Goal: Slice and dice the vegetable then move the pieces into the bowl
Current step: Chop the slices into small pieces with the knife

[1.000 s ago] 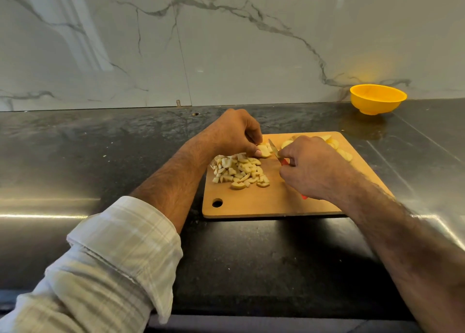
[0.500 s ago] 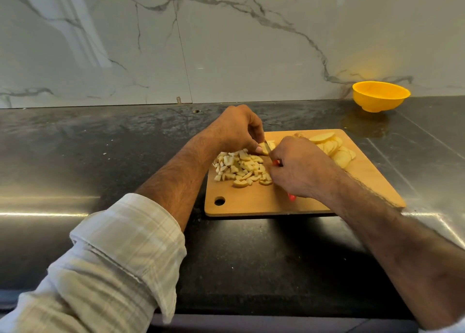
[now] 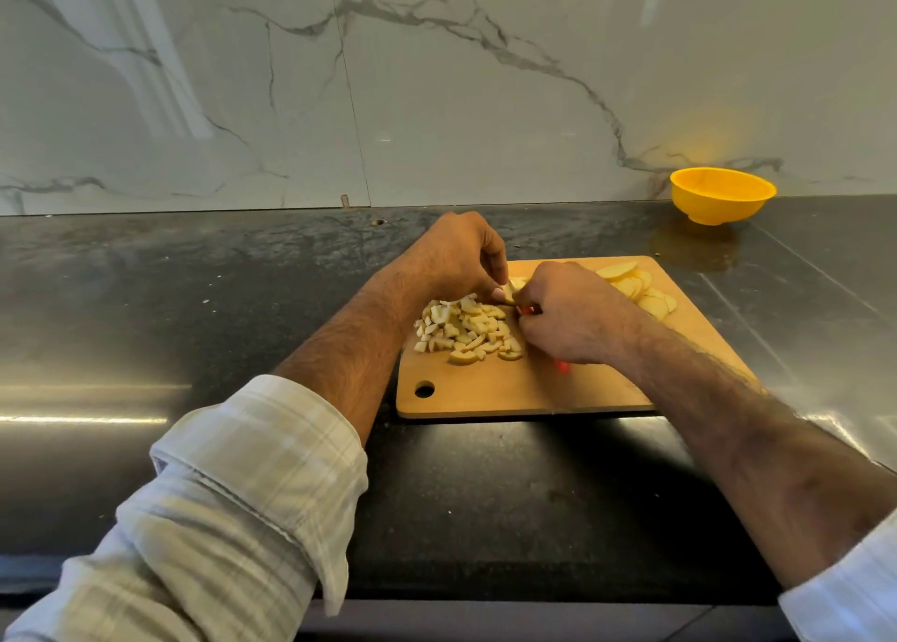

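A wooden cutting board (image 3: 534, 394) lies on the dark counter. A heap of pale diced vegetable pieces (image 3: 466, 328) sits on its left half, and several round slices (image 3: 640, 292) lie at its far right. My left hand (image 3: 456, 258) curls its fingertips onto a slice (image 3: 517, 283) at the board's middle. My right hand (image 3: 573, 316) grips a red-handled knife (image 3: 563, 364), its blade mostly hidden between the two hands at that slice. The yellow bowl (image 3: 722, 195) stands at the back right against the wall.
The marble wall rises behind the dark counter (image 3: 509, 496). The counter's front edge runs along the bottom of the view. A hanging hole (image 3: 424, 390) marks the board's near left corner.
My right hand with the knife has moved left and back, closing in on my left hand. More round slices at the far right of the board have come into sight.
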The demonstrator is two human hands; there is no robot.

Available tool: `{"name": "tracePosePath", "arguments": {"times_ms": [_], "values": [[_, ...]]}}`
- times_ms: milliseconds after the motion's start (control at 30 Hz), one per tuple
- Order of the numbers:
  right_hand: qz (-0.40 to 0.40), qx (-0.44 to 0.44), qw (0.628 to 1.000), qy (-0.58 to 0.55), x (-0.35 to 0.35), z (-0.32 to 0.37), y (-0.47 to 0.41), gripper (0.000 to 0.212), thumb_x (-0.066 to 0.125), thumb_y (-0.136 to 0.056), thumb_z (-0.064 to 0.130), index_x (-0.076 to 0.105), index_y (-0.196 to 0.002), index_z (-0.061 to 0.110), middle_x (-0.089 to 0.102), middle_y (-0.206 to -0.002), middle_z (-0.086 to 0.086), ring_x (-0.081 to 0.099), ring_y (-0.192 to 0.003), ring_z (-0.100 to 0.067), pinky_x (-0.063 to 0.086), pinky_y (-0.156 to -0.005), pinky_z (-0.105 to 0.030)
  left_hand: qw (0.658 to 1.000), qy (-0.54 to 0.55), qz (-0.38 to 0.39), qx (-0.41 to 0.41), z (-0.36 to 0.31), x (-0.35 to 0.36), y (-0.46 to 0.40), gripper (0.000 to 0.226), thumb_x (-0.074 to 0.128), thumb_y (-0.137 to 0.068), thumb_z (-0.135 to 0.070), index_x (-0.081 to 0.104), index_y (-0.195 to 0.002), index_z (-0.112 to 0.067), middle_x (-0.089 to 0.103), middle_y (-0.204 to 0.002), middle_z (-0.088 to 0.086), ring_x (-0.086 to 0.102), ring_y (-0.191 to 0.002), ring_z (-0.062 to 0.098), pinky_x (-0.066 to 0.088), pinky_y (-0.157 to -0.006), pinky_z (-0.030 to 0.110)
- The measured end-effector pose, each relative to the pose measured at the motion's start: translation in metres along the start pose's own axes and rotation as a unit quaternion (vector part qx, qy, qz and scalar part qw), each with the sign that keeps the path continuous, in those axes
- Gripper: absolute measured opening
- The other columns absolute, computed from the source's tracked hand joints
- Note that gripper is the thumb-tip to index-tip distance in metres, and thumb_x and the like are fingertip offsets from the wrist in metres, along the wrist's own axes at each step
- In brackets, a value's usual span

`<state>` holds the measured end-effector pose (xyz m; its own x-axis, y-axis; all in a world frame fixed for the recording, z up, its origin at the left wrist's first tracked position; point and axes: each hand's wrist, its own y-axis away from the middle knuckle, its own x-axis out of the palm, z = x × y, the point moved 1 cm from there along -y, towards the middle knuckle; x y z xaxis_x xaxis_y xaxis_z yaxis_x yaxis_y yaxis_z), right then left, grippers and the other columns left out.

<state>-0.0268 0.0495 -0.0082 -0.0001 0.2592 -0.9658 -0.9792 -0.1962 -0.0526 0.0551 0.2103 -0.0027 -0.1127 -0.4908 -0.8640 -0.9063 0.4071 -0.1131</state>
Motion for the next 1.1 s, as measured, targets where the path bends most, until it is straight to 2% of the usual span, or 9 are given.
{"name": "tracePosePath", "arguments": {"times_ms": [133, 267, 467, 600, 700, 800, 867, 967, 1100], "values": [[0.030, 0.004, 1.000, 0.000, -0.005, -0.007, 0.011, 0.021, 0.064, -0.095, 0.025, 0.077, -0.111, 0.020, 0.065, -0.096, 0.004, 0.062, -0.082, -0.013, 0.059, -0.071, -0.032, 1.000, -0.003, 0.002, -0.001, -0.002, 0.002, 0.001, 0.016, 0.093, -0.079, -0.017, 0.081, -0.089, -0.021, 0.078, -0.089, -0.008, 0.074, -0.085, 0.004, 0.065, -0.084, 0.032], [-0.017, -0.009, 1.000, -0.003, -0.009, -0.013, 0.024, 0.028, 0.059, -0.098, 0.026, 0.078, -0.115, 0.016, 0.065, -0.105, 0.002, 0.058, -0.087, -0.015, 0.060, -0.082, -0.040, 1.000, 0.020, 0.011, 0.011, 0.008, -0.003, 0.002, 0.021, 0.093, -0.078, -0.016, 0.082, -0.094, -0.021, 0.079, -0.091, -0.010, 0.074, -0.085, 0.000, 0.064, -0.084, 0.026], [-0.061, -0.021, 0.998, -0.021, -0.005, -0.005, 0.026, 0.034, 0.058, -0.098, 0.031, 0.074, -0.128, 0.022, 0.070, -0.110, 0.002, 0.059, -0.082, -0.013, 0.061, -0.072, -0.035, 0.999, 0.049, -0.001, 0.010, 0.015, -0.002, 0.001, 0.018, 0.091, -0.080, -0.011, 0.081, -0.092, -0.020, 0.079, -0.092, -0.009, 0.075, -0.086, 0.000, 0.065, -0.086, 0.029], [-0.058, -0.033, 0.998, 0.000, 0.003, -0.002, 0.024, 0.034, 0.055, -0.099, 0.033, 0.074, -0.124, 0.019, 0.068, -0.107, 0.001, 0.059, -0.088, -0.014, 0.058, -0.079, -0.035, 0.999, 0.044, -0.001, 0.004, 0.017, 0.000, 0.000, 0.014, 0.091, -0.081, -0.014, 0.085, -0.090, -0.022, 0.079, -0.088, -0.012, 0.073, -0.088, 0.000, 0.063, -0.089, 0.029], [-0.052, -0.024, 0.998, 0.012, 0.007, 0.000, 0.019, 0.031, 0.056, -0.097, 0.035, 0.075, -0.116, 0.021, 0.065, -0.094, 0.003, 0.058, -0.079, -0.013, 0.057, -0.066, -0.034, 0.999, 0.046, 0.003, -0.004, 0.017, 0.000, 0.000, 0.013, 0.091, -0.081, -0.013, 0.085, -0.087, -0.022, 0.079, -0.086, -0.013, 0.074, -0.088, 0.003, 0.063, -0.090, 0.032], [-0.036, -0.020, 0.999, 0.034, 0.008, 0.007, 0.013, 0.013, 0.062, -0.092, 0.031, 0.070, -0.088, 0.021, 0.060, -0.076, 0.004, 0.056, -0.071, -0.014, 0.053, -0.063, -0.033, 0.999, 0.035, 0.006, -0.005, 0.015, 0.000, -0.001, 0.012, 0.091, -0.080, -0.011, 0.086, -0.087, -0.021, 0.079, -0.084, -0.011, 0.074, -0.085, 0.003, 0.064, -0.088, 0.032], [-0.025, -0.020, 0.999, 0.042, 0.006, 0.012, 0.009, 0.015, 0.064, -0.089, 0.028, 0.059, -0.076, 0.023, 0.058, -0.072, 0.003, 0.057, -0.071, -0.016, 0.051, -0.063, -0.033, 1.000, 0.027, 0.007, -0.003, 0.012, -0.001, -0.001, 0.011, 0.091, -0.080, -0.011, 0.086, -0.086, -0.019, 0.078, -0.080, -0.011, 0.074, -0.080, 0.002, 0.064, -0.085, 0.030], [-0.007, -0.013, 0.999, 0.041, 0.004, 0.013, 0.003, 0.008, 0.066, -0.088, 0.027, 0.068, -0.088, 0.020, 0.061, -0.075, 0.003, 0.059, -0.072, -0.014, 0.052, -0.059, -0.032, 1.000, 0.013, 0.009, -0.002, 0.007, -0.003, -0.001, 0.010, 0.091, -0.080, -0.013, 0.085, -0.086, -0.018, 0.076, -0.079, -0.012, 0.072, -0.079, 0.003, 0.063, -0.081, 0.027], [0.005, -0.016, 0.999, 0.042, 0.001, 0.013, 0.003, 0.015, 0.066, -0.089, 0.027, 0.070, -0.101, 0.018, 0.061, -0.081, 0.004, 0.058, -0.076, -0.014, 0.051, -0.061, -0.031, 1.000, -0.007, 0.012, -0.013, 0.003, -0.003, -0.002, 0.009, 0.089, -0.082, -0.011, 0.085, -0.086, -0.018, 0.074, -0.082, -0.011, 0.070, -0.080, 0.005, 0.062, -0.080, 0.028]]}}
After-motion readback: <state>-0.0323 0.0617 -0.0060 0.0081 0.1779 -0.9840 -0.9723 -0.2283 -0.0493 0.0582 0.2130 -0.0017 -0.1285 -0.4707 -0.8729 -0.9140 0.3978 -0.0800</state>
